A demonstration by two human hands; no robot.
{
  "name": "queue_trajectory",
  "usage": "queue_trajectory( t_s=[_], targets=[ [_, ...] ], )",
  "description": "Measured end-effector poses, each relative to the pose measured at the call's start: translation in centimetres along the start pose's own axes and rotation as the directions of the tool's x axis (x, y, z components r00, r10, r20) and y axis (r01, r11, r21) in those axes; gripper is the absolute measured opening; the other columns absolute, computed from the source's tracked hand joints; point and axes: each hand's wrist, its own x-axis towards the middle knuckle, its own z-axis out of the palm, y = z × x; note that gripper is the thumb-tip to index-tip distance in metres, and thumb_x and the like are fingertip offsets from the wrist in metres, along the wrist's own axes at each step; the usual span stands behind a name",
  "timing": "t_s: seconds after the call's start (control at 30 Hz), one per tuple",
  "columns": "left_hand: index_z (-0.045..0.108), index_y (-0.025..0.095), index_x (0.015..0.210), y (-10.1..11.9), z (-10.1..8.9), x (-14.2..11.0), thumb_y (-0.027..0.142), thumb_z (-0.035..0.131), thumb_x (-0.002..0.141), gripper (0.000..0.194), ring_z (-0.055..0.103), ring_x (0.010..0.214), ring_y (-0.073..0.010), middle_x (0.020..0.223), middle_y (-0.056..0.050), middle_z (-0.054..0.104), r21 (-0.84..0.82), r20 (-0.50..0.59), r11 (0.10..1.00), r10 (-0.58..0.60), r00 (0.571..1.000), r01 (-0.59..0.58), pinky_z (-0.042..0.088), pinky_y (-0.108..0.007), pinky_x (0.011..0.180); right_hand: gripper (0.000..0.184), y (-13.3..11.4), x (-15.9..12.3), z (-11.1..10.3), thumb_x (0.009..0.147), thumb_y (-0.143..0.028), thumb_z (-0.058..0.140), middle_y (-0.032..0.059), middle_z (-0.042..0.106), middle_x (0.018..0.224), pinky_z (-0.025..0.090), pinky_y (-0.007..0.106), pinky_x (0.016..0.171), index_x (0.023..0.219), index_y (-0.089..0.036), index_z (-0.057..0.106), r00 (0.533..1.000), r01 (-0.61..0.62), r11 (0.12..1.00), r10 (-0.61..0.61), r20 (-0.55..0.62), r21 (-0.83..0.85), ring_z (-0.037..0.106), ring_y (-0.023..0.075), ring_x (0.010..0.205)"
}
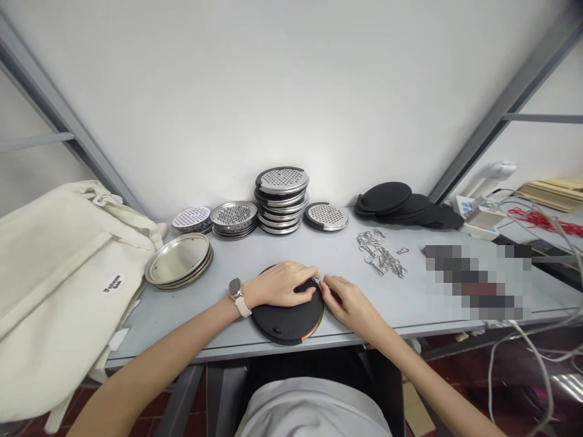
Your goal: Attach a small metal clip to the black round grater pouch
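A black round disc [285, 325] lies flat at the table's front edge, with a thin strip of coloured edge showing at its lower right. My left hand [288, 285] rests over its upper part, fingers curled at the right rim. There, a small metal clip [316, 281] shows between the two hands. My right hand [348, 302] pinches at this clip with thumb and forefinger, just beside the rim. How the clip joins the disc is hidden by fingers. To the right lies a loose pile of metal snap clips [382, 258].
Perforated metal grater discs stand in a tall stack [282, 209] and a lower stack [234, 218]; one single grater disc [327, 217] is nearby. Plain metal discs [180, 260] lie left, beside a cream bag [68, 279]. Black discs [387, 199] overlap at back right, near white cables [537, 340].
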Motion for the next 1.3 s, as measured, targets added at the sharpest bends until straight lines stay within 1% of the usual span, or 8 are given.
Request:
queue_trajectory(
  t_s=[0.3,0.57,0.8,0.9,1.07,1.2,1.3],
  targets=[
    [0.047,0.018,0.089,0.08,0.06,0.11,0.024,0.044,0.088,0.006,0.056,0.070,-0.0173,0.077,-0.003,0.059,0.000,-0.001,1.000,0.009,1.000,-0.009,0.038,-0.028,0.067,0.027,0.15,-0.06,-0.11,0.093,-0.024,0.035,-0.0016,0.049,0.060,0.035,0.024,0.051,0.067,-0.022,0.039,1.000,-0.018,0.999,0.018,-0.013,0.040,0.047,0.0125,0.054],
    [0.046,0.018,0.089,0.16,-0.03,0.14,0.024,0.044,0.088,0.006,0.056,0.070,-0.0169,0.077,-0.002,0.059,0.005,0.003,1.000,0.014,1.000,-0.014,0.038,-0.027,0.066,0.027,0.31,-0.15,0.07,0.094,-0.027,0.035,-0.0034,0.046,0.059,0.033,0.023,0.051,0.067,-0.021,0.036,0.998,-0.069,0.993,0.070,0.000,0.099,0.043,0.0111,0.053],
    [0.045,0.018,0.090,0.35,-0.13,0.19,0.027,0.044,0.089,0.009,0.056,0.069,-0.0176,0.076,-0.002,0.059,0.014,0.015,1.000,-0.002,1.000,0.002,0.038,-0.028,0.066,0.029,0.27,-0.22,-0.22,0.093,-0.028,0.035,-0.0054,0.040,0.056,0.031,0.022,0.050,0.065,-0.022,0.035,0.995,-0.095,0.987,0.096,0.000,0.126,0.038,0.0101,0.051],
    [0.044,0.018,0.090,0.44,-0.20,0.22,0.026,0.045,0.088,0.007,0.056,0.070,-0.0171,0.076,-0.001,0.059,0.009,0.002,1.000,-0.005,1.000,0.005,0.039,-0.028,0.066,0.028,0.25,-0.22,-0.13,0.093,-0.028,0.035,-0.0047,0.042,0.057,0.032,0.023,0.051,0.066,-0.022,0.035,0.996,-0.092,0.990,0.093,-0.003,0.105,0.040,0.0108,0.052],
    [0.046,0.019,0.089,0.48,-0.24,0.15,0.026,0.049,0.085,0.009,0.055,0.068,-0.0158,0.075,0.000,0.057,0.015,-0.035,1.000,-0.027,0.999,0.027,0.037,-0.027,0.063,0.027,0.21,-0.13,0.33,0.095,-0.026,0.033,-0.0015,0.045,0.063,0.035,0.025,0.056,0.068,-0.022,0.036,0.999,-0.044,0.999,0.044,0.016,0.019,0.046,0.0137,0.058],
    [0.047,0.018,0.089,0.42,-0.27,0.05,0.033,0.053,0.084,0.017,0.053,0.064,-0.0142,0.071,0.001,0.055,0.017,-0.061,0.997,-0.074,0.995,0.076,0.036,-0.026,0.061,0.027,0.22,-0.12,0.42,0.096,-0.026,0.032,-0.0013,0.043,0.064,0.035,0.025,0.057,0.069,-0.022,0.036,0.998,-0.040,0.999,0.040,0.043,-0.008,0.046,0.0143,0.059],
    [0.048,0.018,0.089,0.34,-0.24,0.02,0.037,0.052,0.086,0.019,0.051,0.061,-0.0128,0.070,0.002,0.054,0.001,-0.054,0.996,-0.088,0.995,0.088,0.035,-0.024,0.060,0.027,0.22,-0.15,0.27,0.096,-0.026,0.032,-0.0013,0.042,0.064,0.035,0.025,0.058,0.070,-0.022,0.035,0.997,-0.048,0.999,0.048,0.052,0.001,0.045,0.0145,0.059]
  ],
)
